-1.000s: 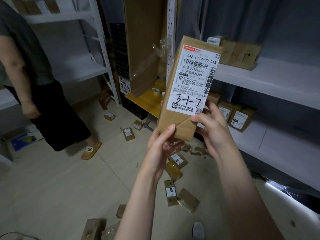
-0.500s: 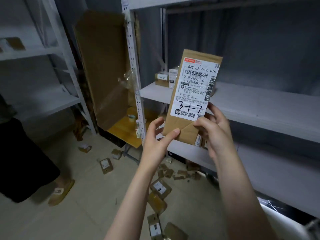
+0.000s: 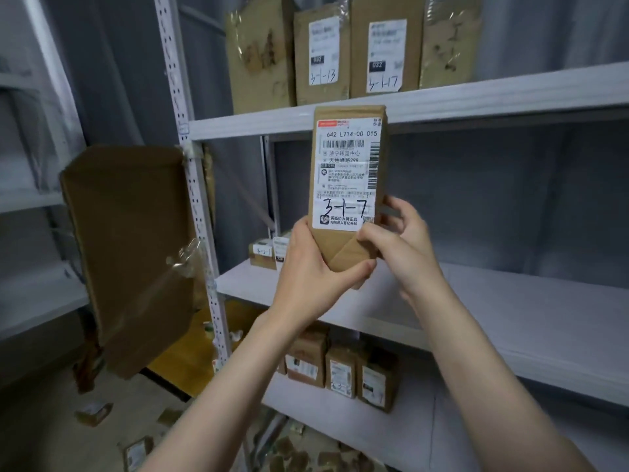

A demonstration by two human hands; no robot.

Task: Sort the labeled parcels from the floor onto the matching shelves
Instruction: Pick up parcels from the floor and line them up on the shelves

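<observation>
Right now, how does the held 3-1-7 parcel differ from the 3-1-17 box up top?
The 3-1-7 parcel is gripped in the air by the left hand and right hand; the 3-1-17 box stands on the top shelf. Parcel label prints 015; box label shows 022 on black. Both: upright brown cardboard, white labels, handwritten codes.

A big flat cardboard sheet (image 3: 132,253) hangs tilted on the left, with crinkled clear tape (image 3: 185,258) along its right edge. Below and behind it sits a yellow wooden tabletop (image 3: 180,366). A grey curtain (image 3: 115,80) lies beyond.
</observation>
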